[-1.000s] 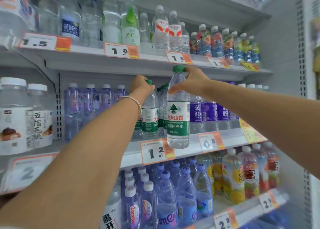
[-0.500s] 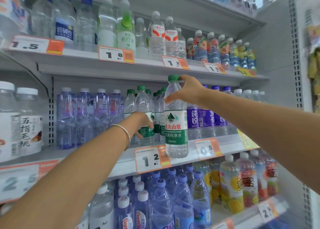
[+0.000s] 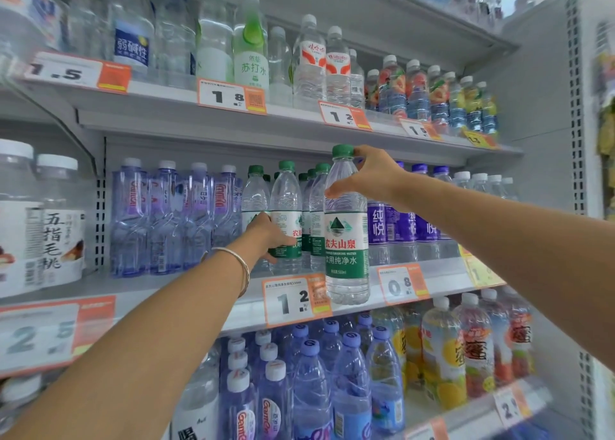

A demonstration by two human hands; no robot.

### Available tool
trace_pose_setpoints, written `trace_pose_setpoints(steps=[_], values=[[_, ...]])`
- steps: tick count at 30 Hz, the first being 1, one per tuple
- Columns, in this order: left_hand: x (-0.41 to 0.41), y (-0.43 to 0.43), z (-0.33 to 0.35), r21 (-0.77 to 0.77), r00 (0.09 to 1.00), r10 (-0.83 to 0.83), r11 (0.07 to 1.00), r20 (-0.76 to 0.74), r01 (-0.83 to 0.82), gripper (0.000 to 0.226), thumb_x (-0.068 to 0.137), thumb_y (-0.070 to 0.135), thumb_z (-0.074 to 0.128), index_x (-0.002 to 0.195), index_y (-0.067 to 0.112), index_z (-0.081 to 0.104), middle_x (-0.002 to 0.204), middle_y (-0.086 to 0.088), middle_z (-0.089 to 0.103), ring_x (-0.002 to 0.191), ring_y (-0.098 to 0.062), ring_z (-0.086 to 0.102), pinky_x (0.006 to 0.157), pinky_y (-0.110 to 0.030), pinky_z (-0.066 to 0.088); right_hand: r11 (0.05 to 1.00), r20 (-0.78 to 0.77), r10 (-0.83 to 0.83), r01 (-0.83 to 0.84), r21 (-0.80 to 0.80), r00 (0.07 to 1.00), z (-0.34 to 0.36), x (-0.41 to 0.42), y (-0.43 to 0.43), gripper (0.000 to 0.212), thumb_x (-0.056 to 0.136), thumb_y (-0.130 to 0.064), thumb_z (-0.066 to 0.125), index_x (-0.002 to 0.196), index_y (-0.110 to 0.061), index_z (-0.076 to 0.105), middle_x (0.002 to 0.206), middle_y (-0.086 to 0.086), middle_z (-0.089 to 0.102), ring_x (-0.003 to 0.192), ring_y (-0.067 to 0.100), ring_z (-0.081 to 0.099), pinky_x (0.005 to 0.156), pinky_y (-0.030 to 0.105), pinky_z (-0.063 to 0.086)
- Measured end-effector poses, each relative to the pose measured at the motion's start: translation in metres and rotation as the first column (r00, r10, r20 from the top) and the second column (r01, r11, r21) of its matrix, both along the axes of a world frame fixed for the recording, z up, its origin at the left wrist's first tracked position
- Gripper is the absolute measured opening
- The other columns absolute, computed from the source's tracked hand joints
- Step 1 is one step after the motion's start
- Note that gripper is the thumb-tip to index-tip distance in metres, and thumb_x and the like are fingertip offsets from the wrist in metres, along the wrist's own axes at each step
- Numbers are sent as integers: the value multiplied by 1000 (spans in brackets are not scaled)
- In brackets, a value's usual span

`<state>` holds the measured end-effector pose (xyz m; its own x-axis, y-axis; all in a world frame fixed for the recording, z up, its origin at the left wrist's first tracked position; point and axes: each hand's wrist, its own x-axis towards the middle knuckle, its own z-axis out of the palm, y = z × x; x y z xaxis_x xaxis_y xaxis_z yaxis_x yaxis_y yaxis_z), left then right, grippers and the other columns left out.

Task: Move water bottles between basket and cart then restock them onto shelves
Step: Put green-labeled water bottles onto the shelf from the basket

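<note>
The right hand [image 3: 372, 177] pinches a green-capped water bottle [image 3: 346, 236] by its neck, poised at the shelf edge [image 3: 446, 273]. The left hand [image 3: 270, 236] wraps a shelved bottle [image 3: 287, 206], likely clearing room.

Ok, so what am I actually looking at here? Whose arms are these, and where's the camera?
There is no machine here. A person wears one wide-angle camera on the head, so you look along their two bare arms at store shelves of bottled drinks. The right hand pinches a green-capped bottle near its top and holds it upright at the front of the middle shelf. The left hand, with a bracelet on its wrist, touches the row of matching bottles standing on that shelf. I cannot tell whether it grips one. Purple-labelled bottles stand to the right, and orange price tags line the shelf edges.
</note>
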<state>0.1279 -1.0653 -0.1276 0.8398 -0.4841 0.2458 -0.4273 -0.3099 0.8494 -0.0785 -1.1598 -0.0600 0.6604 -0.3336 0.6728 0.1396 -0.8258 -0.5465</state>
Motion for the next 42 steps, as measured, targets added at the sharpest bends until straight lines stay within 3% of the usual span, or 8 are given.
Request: trace_pose_setpoints(steps=[7, 19, 23, 26, 29, 32, 36, 42], values=[[-4, -7, -2, -11, 997, -78, 997, 23, 79, 74, 75, 18, 83, 133, 14, 38, 132, -6, 49, 115, -28, 55, 70, -42, 61, 1000, -5, -25, 25, -8, 1000, -1, 10, -1, 81, 64, -28, 89, 135, -16, 51, 126, 1, 54, 115, 22, 50, 94, 36, 40], [-7, -5, -10, -47, 994, -107, 993, 35, 108, 70, 74, 17, 83, 131, 10, 42, 131, -7, 52, 115, -27, 56, 81, -42, 59, 999, -27, -51, 50, -13, 998, -2, 8, 5, 85, 64, -29, 89, 138, -14, 48, 128, 5, 54, 116, 26, 51, 101, 42, 43], [3, 30, -4, 267, 966, 12, 960, 260, -83, 46, 88, 11, 67, 129, -1, 49, 126, -14, 56, 112, -30, 58, 91, -39, 54, 999, -31, -31, 30, -19, 999, 6, 6, 13, 84, 66, -26, 88, 137, -15, 46, 119, 2, 54, 111, 25, 52, 98, 42, 45], [20, 79, 2, 578, 928, 27, 775, 373, -255, 44, 95, 11, 51, 134, -8, 45, 121, -16, 55, 120, -31, 55, 96, -38, 48, 1000, 11, 9, -9, -12, 1000, 26, 7, 27, 77, 68, -19, 86, 134, -14, 48, 101, -1, 55, 97, 21, 57, 91, 37, 48], [42, 121, -11, 779, 924, -35, 552, 380, -299, 51, 99, 30, 47, 145, 7, 40, 150, -10, 39, 135, -28, 41, 112, -40, 35, 998, 135, 53, -58, 33, 990, 40, 21, 41, 72, 67, -19, 86, 128, -12, 50, 99, 2, 62, 87, 15, 63, 82, 31, 53], [56, 133, -32, 822, 961, -42, 529, 274, -211, 56, 101, 44, 39, 151, 19, 32, 160, -2, 20, 146, -24, 24, 119, -43, 20, 995, 211, 74, -87, 54, 975, 35, 46, 56, 75, 67, -19, 87, 129, -14, 46, 100, 1, 60, 91, 17, 63, 77, 26, 53], [43, 134, -36, 808, 967, -11, 552, 254, -206, 61, 101, 51, 33, 153, 20, 27, 161, -4, 15, 146, -26, 21, 119, -44, 20, 995, 164, 102, -101, -10, 981, 7, 84, 74, 81, 67, -17, 87, 135, -11, 42, 112, 1, 57, 96, 18, 60, 76, 23, 50], [39, 132, -34, 802, 960, -9, 551, 281, -230, 63, 101, 48, 36, 153, 15, 25, 161, -6, 16, 145, -26, 23, 117, -41, 23, 994, 122, -3, 16, -110, 993, -17, 139, 68, 91, 70, -28, 85, 143, -14, 32, 136, 9, 49, 121, 28, 52, 104, 39, 42]])
